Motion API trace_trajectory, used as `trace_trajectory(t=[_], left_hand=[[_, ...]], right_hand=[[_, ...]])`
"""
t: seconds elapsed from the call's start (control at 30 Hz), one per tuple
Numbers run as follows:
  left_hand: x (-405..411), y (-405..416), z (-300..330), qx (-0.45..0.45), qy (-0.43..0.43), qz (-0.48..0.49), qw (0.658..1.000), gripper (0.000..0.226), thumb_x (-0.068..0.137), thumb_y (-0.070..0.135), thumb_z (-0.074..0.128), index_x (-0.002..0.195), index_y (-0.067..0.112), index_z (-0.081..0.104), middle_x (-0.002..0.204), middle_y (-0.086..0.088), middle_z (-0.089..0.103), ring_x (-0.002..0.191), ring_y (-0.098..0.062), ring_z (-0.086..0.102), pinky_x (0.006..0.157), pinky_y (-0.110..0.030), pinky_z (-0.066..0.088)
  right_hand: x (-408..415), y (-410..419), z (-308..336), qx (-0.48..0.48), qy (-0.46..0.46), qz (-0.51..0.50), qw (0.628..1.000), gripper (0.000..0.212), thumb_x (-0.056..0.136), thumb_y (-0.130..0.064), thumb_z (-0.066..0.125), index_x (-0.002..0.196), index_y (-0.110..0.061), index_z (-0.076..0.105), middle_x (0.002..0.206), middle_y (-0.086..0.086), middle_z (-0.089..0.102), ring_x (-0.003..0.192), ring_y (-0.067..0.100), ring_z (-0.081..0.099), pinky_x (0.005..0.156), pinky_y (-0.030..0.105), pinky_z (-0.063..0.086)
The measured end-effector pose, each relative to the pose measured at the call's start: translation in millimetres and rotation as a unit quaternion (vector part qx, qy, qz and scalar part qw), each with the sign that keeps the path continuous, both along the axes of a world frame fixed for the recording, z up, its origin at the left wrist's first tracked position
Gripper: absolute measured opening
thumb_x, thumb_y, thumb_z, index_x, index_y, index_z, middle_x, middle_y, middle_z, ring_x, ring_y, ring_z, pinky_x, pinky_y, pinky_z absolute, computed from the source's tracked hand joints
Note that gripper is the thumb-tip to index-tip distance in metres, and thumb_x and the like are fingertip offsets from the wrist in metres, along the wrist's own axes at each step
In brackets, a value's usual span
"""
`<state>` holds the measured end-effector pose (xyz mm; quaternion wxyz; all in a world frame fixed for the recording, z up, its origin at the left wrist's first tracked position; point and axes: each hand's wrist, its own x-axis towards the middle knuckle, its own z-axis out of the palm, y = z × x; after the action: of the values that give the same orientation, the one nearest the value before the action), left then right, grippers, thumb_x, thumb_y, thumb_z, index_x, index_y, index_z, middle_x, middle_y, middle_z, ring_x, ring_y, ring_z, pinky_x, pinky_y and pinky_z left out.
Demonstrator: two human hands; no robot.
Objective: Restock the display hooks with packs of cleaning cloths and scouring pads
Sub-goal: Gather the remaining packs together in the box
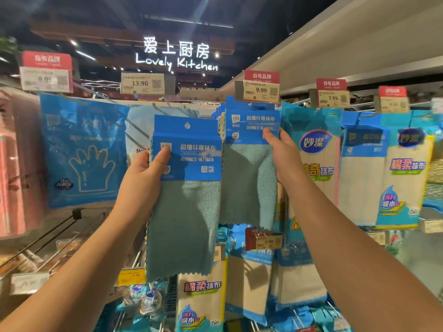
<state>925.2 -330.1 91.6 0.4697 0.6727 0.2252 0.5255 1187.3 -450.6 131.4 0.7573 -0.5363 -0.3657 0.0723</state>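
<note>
Teal cloth pack (185, 188) gripped upright in left hand (141, 176), hang-hole up, just left of hanging packs (249, 164) pinched by right hand (280, 152); hook up-right, nearer right hand.

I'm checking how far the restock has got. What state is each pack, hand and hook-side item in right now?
Left hand: grip on the loose pack's header.
Teal cloth pack: off the hook, hang hole free.
Right hand: pinching the front hung pack.
Hung teal cloth packs: on their hook, under the 9.99 tag.
Glove pack: hanging.
White cloth packs: hanging.
</note>
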Motion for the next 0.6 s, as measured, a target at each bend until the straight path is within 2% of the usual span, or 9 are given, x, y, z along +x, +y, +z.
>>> trace_trajectory(t=[0.1, 0.17, 0.27, 0.33, 0.4, 0.47, 0.53, 0.6], left_hand=[[2, -3, 1, -0.005, -0.007, -0.014, 1.000, 0.032, 0.100, 0.050, 0.054, 0.112, 0.022, 0.065, 0.096, 0.009, 0.077, 0.081, -0.005, 0.074, 0.061, -0.024, 0.056], [3, -4, 1, -0.002, -0.009, -0.017, 1.000, 0.032, 0.100, 0.049, 0.054, 0.111, 0.021, 0.065, 0.095, 0.009, 0.077, 0.077, -0.003, 0.073, 0.056, -0.018, 0.055], [4, -4, 2, -0.006, -0.007, -0.018, 1.000, 0.031, 0.100, 0.050, 0.054, 0.109, 0.022, 0.065, 0.089, 0.013, 0.077, 0.075, -0.003, 0.073, 0.056, -0.019, 0.055], [5, -4, 3, -0.004, -0.004, -0.020, 1.000, 0.032, 0.100, 0.051, 0.053, 0.109, 0.022, 0.064, 0.088, 0.017, 0.076, 0.075, -0.003, 0.073, 0.059, -0.024, 0.055], [7, -5, 4, 0.002, 0.000, -0.017, 1.000, 0.033, 0.100, 0.050, 0.052, 0.110, 0.021, 0.064, 0.083, 0.015, 0.076, 0.070, 0.001, 0.071, 0.054, -0.018, 0.050], [11, -8, 4, 0.000, -0.006, -0.021, 1.000, 0.034, 0.102, 0.045, 0.052, 0.113, 0.016, 0.063, 0.081, 0.011, 0.073, 0.063, 0.006, 0.068, 0.046, -0.010, 0.045], [14, -10, 3, -0.003, -0.011, -0.031, 0.999, 0.034, 0.102, 0.043, 0.052, 0.114, 0.013, 0.063, 0.084, 0.012, 0.071, 0.059, 0.007, 0.066, 0.044, -0.009, 0.043], [17, -11, 2, -0.001, -0.009, -0.036, 0.999, 0.035, 0.101, 0.045, 0.053, 0.113, 0.013, 0.064, 0.083, 0.011, 0.072, 0.060, 0.006, 0.067, 0.045, -0.010, 0.044]], right_hand=[[6, 11, 2, -0.036, 0.019, -0.001, 0.999, 0.012, 0.096, -0.033, 0.064, 0.107, -0.031, 0.068, 0.105, -0.006, 0.076, 0.099, 0.016, 0.072, 0.096, 0.044, 0.055], [13, 19, 0, -0.062, 0.030, -0.011, 0.998, 0.015, 0.094, -0.035, 0.065, 0.108, -0.034, 0.068, 0.105, -0.007, 0.076, 0.101, 0.017, 0.072, 0.098, 0.046, 0.054], [18, 30, 3, -0.084, 0.036, -0.024, 0.996, 0.019, 0.095, -0.034, 0.064, 0.113, -0.029, 0.066, 0.101, -0.012, 0.073, 0.103, 0.013, 0.067, 0.099, 0.038, 0.050], [15, 36, 8, -0.111, 0.031, -0.055, 0.992, 0.024, 0.099, -0.035, 0.059, 0.121, -0.027, 0.063, 0.101, -0.019, 0.065, 0.108, 0.012, 0.061, 0.092, 0.031, 0.045], [10, 39, 12, -0.173, -0.001, -0.108, 0.979, 0.037, 0.100, -0.047, 0.052, 0.132, -0.031, 0.057, 0.112, -0.016, 0.060, 0.113, 0.016, 0.054, 0.084, 0.030, 0.041], [10, 41, 12, -0.241, -0.030, -0.163, 0.956, 0.051, 0.098, -0.057, 0.045, 0.143, -0.033, 0.048, 0.130, -0.006, 0.056, 0.116, 0.025, 0.052, 0.073, 0.028, 0.042], [11, 44, 11, -0.238, -0.038, -0.155, 0.958, 0.053, 0.100, -0.053, 0.044, 0.147, -0.028, 0.044, 0.139, 0.000, 0.054, 0.121, 0.027, 0.052, 0.079, 0.028, 0.042], [11, 47, 11, -0.224, -0.050, -0.154, 0.961, 0.050, 0.102, -0.048, 0.044, 0.145, -0.023, 0.045, 0.135, 0.003, 0.058, 0.119, 0.026, 0.054, 0.086, 0.033, 0.040]])
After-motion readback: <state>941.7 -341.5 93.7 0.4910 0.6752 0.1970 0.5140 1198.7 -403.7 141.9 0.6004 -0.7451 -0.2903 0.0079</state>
